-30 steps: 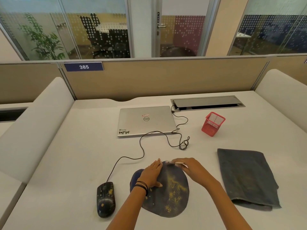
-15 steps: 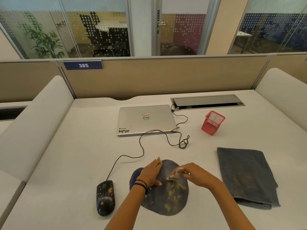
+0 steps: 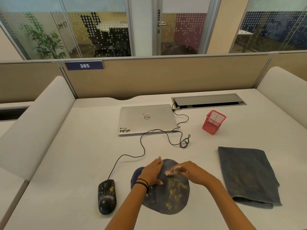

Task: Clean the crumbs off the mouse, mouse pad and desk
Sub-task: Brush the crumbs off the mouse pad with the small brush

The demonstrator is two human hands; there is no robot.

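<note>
A dark round mouse pad (image 3: 172,203) lies at the near middle of the white desk (image 3: 74,163), with yellow crumbs (image 3: 174,191) scattered over its centre. My left hand (image 3: 152,171) lies flat on the pad's left part, fingers together, pressing it down. My right hand (image 3: 191,171) rests on the pad's upper edge with fingers curled. Something small and pale shows at its fingertips, and I cannot tell whether it is held. A black wired mouse (image 3: 106,196) with yellow crumbs on it sits left of the pad.
A folded grey cloth (image 3: 247,175) lies right of the pad. Farther back are a shut silver laptop (image 3: 146,118), a red mesh cup (image 3: 213,122) and a cable hatch (image 3: 207,100). The mouse cable (image 3: 142,146) loops across the desk. Padded dividers flank both sides.
My right hand has drawn back from the pad's far rim toward the centre, its fingers curling in. My left hand has stayed flat on the pad.
</note>
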